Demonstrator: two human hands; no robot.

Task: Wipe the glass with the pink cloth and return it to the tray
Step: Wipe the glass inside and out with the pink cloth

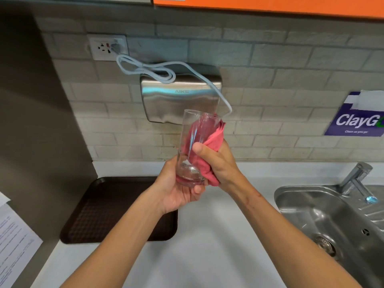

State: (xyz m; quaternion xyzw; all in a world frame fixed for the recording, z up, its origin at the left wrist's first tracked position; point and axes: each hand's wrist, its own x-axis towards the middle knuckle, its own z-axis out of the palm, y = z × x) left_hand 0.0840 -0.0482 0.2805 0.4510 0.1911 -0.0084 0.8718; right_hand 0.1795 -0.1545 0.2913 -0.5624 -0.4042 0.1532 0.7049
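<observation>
Head view: glass point(194, 146) held up in the air over the counter point(218, 235), frame centre, tilted with its rim toward 1 o'clock and base toward 7. Left hand point(176, 192) cups the base from below, fingers curled closed around the bottom. Right hand point(216, 163) is closed on the cloth point(209, 148), thumb pressed across the glass wall at mid-height, rest of the fingers behind. Cloth wraps the far and right side of the glass, bunched in the right palm, one end up near the rim, another end hanging below the hand beside the base. Pink shows through the glass wall; can't tell if any cloth is inside.

Tray point(99, 215) at 8 o'clock, on the counter against the left wall, well below and left of the glass, partly hidden by the left forearm. Sink point(324, 221) at 4 o'clock, tap point(357, 177) at its far edge. Hand dryer point(180, 96) on the wall at 12, directly behind the glass rim, cable point(145, 69) looped over it to the socket point(107, 47) at 11.
</observation>
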